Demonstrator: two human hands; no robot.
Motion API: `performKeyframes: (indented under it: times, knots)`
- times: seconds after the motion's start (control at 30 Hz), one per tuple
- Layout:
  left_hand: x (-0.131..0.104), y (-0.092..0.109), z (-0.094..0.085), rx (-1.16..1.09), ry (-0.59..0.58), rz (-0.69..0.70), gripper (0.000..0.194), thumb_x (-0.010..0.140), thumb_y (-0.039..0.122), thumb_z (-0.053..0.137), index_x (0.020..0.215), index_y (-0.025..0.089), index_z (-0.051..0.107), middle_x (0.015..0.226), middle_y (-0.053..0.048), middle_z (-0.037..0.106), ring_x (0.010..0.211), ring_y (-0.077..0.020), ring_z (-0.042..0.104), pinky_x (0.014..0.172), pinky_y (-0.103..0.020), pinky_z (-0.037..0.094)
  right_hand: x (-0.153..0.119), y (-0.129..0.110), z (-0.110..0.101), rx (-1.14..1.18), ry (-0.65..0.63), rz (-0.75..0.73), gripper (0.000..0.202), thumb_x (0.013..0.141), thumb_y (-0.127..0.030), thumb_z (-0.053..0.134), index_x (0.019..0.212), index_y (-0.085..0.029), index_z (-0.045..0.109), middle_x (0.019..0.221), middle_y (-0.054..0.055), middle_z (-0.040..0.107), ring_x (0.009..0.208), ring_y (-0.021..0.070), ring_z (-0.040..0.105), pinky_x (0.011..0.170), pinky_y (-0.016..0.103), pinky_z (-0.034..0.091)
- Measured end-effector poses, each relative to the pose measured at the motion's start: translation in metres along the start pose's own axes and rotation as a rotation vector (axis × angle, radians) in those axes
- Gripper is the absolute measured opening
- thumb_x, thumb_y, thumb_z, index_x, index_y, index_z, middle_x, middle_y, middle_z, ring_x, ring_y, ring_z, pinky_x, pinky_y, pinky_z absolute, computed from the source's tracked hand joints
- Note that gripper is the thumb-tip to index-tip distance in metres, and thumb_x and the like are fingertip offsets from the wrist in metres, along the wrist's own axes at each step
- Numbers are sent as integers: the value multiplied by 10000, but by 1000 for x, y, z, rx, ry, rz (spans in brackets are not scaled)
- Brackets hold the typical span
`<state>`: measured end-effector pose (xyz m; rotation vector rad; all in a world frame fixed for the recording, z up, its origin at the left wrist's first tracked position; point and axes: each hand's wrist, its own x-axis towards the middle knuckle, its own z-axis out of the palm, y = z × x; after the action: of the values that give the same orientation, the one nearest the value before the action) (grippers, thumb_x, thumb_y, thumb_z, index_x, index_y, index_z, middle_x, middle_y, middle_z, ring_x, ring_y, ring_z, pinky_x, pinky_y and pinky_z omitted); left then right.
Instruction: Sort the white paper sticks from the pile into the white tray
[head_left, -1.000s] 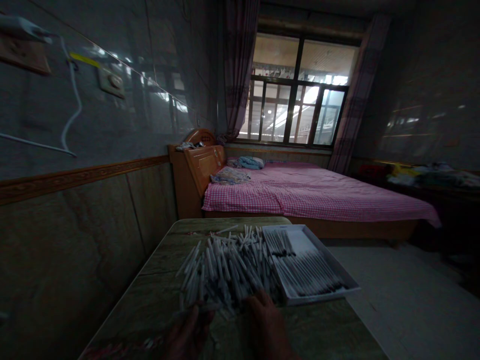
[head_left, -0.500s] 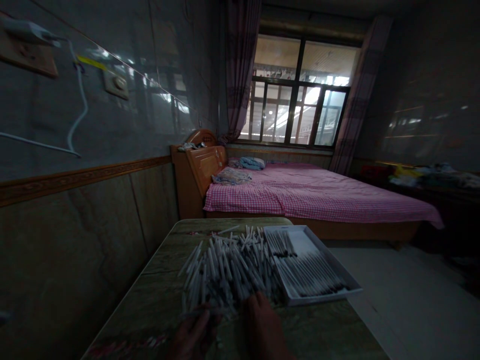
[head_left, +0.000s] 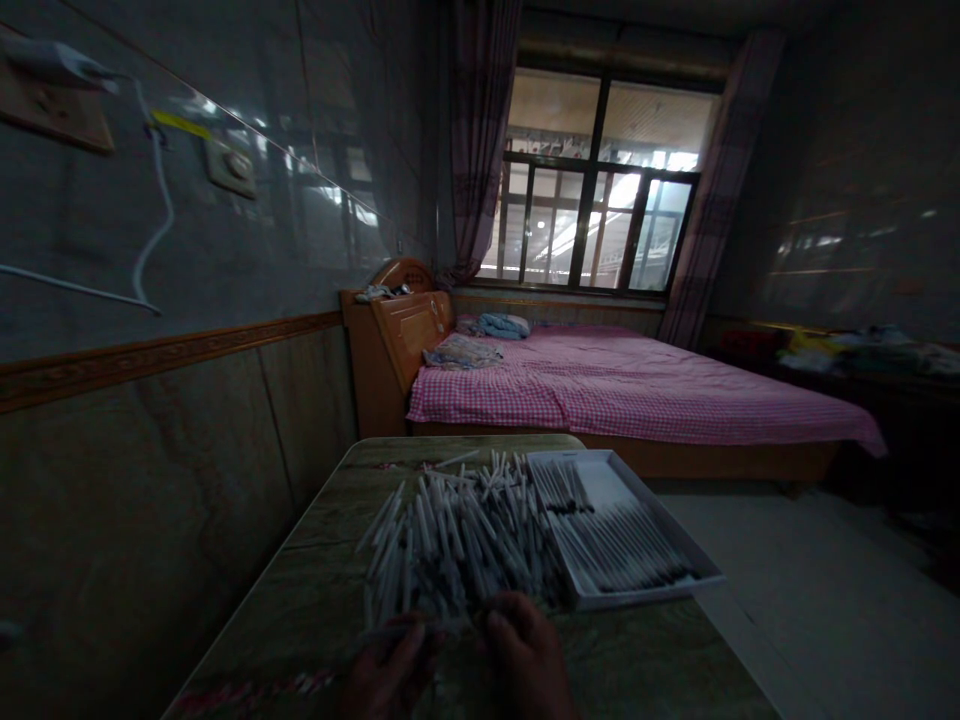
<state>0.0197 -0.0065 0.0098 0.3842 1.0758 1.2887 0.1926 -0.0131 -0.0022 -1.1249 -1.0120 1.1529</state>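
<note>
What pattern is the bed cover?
The bed cover is pink and white check, clearest in the head view.

I see left hand (head_left: pixel 390 672) pinching pale stick (head_left: pixel 396 631); right hand (head_left: pixel 531 655) near stick heap (head_left: pixel 469 530), white tray (head_left: pixel 601 488) beside.

Left hand (head_left: pixel 386 672), right hand (head_left: pixel 531 655) blurred, cut off at 6 o'clock; right's grip unclear. Socket (head_left: pixel 75 118) cut at 10.

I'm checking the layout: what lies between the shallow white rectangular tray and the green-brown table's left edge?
The head view shows a loose pile of slender whitish sticks beside the tray, then a strip of tabletop.
</note>
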Motion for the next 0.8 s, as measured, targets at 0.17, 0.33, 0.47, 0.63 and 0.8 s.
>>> performKeyframes:
  times: [0.17, 0.33, 0.47, 0.63, 0.8]
  knots:
    - [4, -10, -2, 10, -2, 22, 215, 669, 19, 844, 758, 152, 701, 660, -40, 792, 614, -179, 768, 547, -191, 602, -3, -1, 6, 40, 47, 0, 244, 644, -409, 761, 713, -182, 705, 646, -6, 659, 664, 188, 605, 661, 293, 477]
    - [12, -17, -5, -6, -8, 12, 225, 652, 31, 855, 747, 162, 699, 659, -35, 796, 608, -181, 764, 561, -217, 611, -3, 8, 10, 101, 66, 47, 258, 611, -411, 765, 717, -183, 710, 630, -8, 636, 611, 172, 566, 593, 274, 448]
    - [14, -17, -8, 1, -17, 41, 262, 592, 75, 902, 747, 164, 711, 681, -39, 800, 649, -195, 773, 599, -228, 618, -4, 9, 8, 25, 64, -14, 183, 635, -345, 731, 721, -185, 715, 662, 3, 665, 663, 190, 597, 646, 284, 464]
    - [14, -15, -8, 38, -32, 40, 396, 446, 178, 983, 738, 159, 716, 672, -36, 797, 654, -223, 775, 577, -248, 620, -9, 5, 3, -136, 5, -131, 102, 739, -273, 661, 770, -205, 729, 736, 15, 710, 747, 211, 651, 692, 275, 476]
    - [14, -14, -7, 25, 6, 39, 438, 409, 196, 997, 735, 163, 707, 649, -27, 788, 636, -213, 769, 562, -237, 606, -9, 11, 3, -166, 6, -153, 124, 755, -263, 625, 780, -215, 736, 736, 13, 720, 743, 210, 657, 676, 264, 463]
